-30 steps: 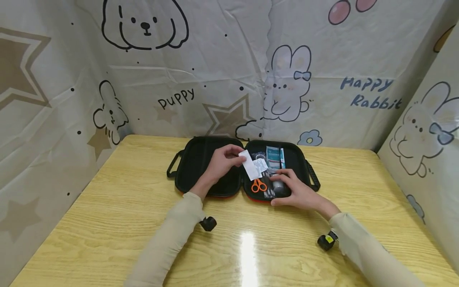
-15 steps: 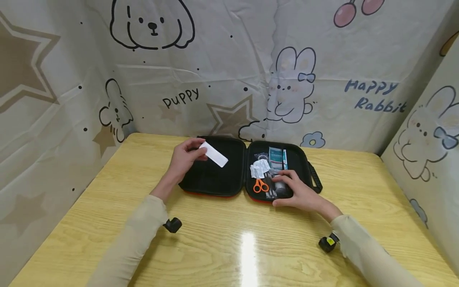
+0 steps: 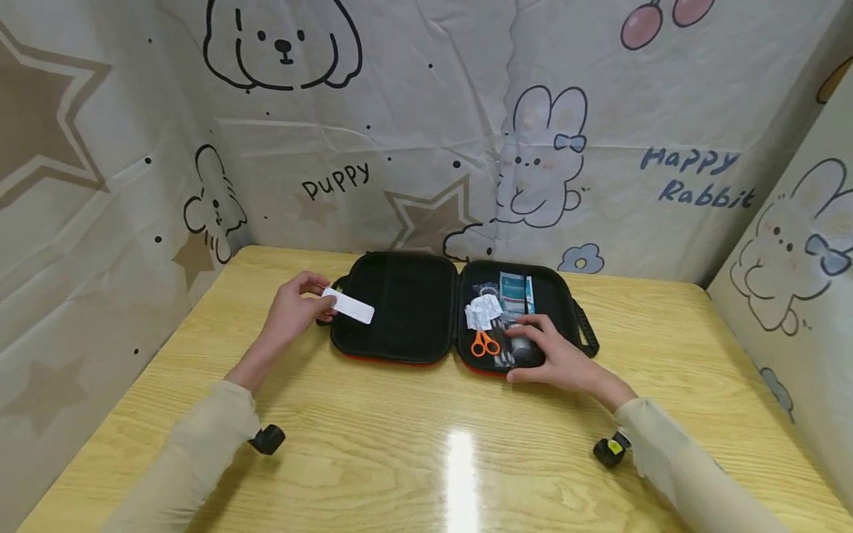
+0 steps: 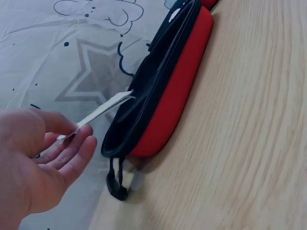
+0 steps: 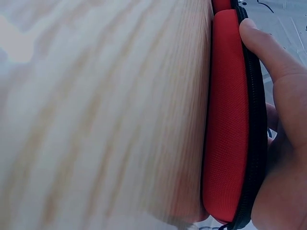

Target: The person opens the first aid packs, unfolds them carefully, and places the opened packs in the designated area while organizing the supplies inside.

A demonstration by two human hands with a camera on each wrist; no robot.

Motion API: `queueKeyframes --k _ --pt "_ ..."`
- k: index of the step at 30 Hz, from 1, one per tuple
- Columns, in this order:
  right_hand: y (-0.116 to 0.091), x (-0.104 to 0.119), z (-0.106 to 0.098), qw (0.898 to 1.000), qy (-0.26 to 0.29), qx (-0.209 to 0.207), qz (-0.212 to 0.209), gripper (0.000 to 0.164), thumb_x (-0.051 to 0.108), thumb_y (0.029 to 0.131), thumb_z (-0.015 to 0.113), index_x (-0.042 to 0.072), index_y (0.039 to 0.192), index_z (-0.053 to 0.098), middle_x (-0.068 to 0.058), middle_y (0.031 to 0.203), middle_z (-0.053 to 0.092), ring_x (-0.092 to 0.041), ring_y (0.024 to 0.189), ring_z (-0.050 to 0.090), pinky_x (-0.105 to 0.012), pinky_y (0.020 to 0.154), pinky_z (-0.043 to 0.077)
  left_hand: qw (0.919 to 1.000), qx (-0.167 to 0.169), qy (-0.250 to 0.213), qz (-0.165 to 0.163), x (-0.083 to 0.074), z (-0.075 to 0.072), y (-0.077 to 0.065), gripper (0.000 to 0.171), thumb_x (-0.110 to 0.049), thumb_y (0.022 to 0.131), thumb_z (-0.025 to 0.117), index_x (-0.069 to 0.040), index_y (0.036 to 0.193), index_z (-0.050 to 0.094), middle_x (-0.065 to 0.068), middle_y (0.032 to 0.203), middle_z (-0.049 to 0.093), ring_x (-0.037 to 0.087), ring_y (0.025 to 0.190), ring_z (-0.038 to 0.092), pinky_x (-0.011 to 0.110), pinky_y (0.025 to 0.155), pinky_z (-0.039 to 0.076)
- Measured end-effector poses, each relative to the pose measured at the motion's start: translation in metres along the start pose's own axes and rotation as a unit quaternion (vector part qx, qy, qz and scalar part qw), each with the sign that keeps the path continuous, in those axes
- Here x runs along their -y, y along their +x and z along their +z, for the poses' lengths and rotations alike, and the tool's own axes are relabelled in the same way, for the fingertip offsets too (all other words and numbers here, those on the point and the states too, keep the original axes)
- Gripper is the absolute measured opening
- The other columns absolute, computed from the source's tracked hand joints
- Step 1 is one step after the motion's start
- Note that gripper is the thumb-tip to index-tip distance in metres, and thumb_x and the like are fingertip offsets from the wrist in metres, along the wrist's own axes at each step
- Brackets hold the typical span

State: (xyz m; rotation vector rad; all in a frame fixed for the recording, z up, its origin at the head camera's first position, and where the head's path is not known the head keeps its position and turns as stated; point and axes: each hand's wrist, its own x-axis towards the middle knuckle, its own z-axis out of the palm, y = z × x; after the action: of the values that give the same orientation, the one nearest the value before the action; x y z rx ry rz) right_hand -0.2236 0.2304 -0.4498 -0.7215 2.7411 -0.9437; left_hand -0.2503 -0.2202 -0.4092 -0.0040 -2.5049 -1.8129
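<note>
My left hand (image 3: 293,307) pinches a flat white strip (image 3: 355,308) between thumb and fingers, above the left end of an unfolded zip case (image 3: 413,311). The left wrist view shows the strip (image 4: 108,105) edge-on, thin and apparently in two layers. My right hand (image 3: 566,363) rests at the case's right half, its thumb on the front rim and its fingers reaching over the contents. Orange-handled scissors (image 3: 484,337), crumpled white packets (image 3: 483,309), a teal-and-white packet (image 3: 513,287) and clear bags lie in that half. Exactly what the right fingertips touch is unclear.
The case has a red outer shell (image 4: 177,91) and a black carry handle (image 3: 586,329) at its right end. It stands on a wooden table (image 3: 400,437), near the back edge. A printed cloth (image 3: 400,133) hangs behind and at both sides.
My left hand has carried the white strip leftwards, from over the scissors and packets to the case's left end. The right hand has stayed in place on the case.
</note>
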Motion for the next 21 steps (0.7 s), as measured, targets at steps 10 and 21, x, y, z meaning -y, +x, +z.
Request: queueKeyframes --k 10,21 --pt "0.0 0.001 -0.002 1.0 0.0 -0.002 -0.005 0.073 0.049 0.079 0.08 0.019 0.14 0.054 -0.011 0.151 0.028 -0.039 0.135 0.039 -0.057 0.104 0.04 0.9973 0.055 0.025 -0.042 0.012 -0.007 -0.003 0.04 -0.001 0.092 0.066 0.014 0.125 0.052 0.015 0.101 0.051 0.012 0.07 0.07 0.038 0.074 0.061" --pt "0.0 0.003 0.0 1.0 -0.003 -0.005 -0.005 0.072 0.049 0.079 0.08 0.02 0.14 0.054 -0.011 0.151 0.029 -0.039 0.135 0.041 -0.056 0.104 0.041 0.9752 0.068 0.211 -0.007 0.014 0.01 -0.002 0.031 -0.021 0.088 0.075 -0.001 0.11 0.069 0.014 0.097 0.069 0.021 0.085 0.061 0.029 0.071 0.047"
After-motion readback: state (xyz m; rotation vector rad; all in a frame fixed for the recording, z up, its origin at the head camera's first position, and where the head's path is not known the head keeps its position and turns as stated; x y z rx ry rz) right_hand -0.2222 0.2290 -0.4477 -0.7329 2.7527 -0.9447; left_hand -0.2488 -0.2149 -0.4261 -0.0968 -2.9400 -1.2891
